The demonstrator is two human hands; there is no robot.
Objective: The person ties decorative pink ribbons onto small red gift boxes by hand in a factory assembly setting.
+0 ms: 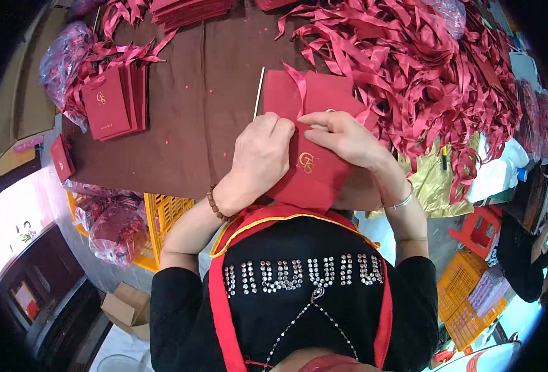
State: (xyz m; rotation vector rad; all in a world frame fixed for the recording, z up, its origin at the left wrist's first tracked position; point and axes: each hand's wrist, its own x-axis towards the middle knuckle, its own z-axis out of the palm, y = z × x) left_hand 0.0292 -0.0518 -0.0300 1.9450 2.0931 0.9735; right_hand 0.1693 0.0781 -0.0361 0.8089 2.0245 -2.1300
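Observation:
A red paper gift bag (314, 186) with a gold printed logo lies at the table's near edge, against my apron. My left hand (258, 155), wearing a beaded bracelet, is closed at the bag's upper left edge; its fingertips are hidden. From behind its knuckles a thin pale stick (259, 92) points up; whether I grip it cannot be told. My right hand (347, 139) pinches the bag's top edge, where a red ribbon (297, 87) rises between my hands. Beyond them lie more flat red bags (329, 90).
A large heap of red ribbons (404, 74) covers the table's right side. Stacked finished bags (115, 102) stand at left on the brown tabletop (181, 124), beside a plastic-wrapped bundle (66, 62). Yellow crates (168, 217) sit below. Another person's arm (539, 242) shows at far right.

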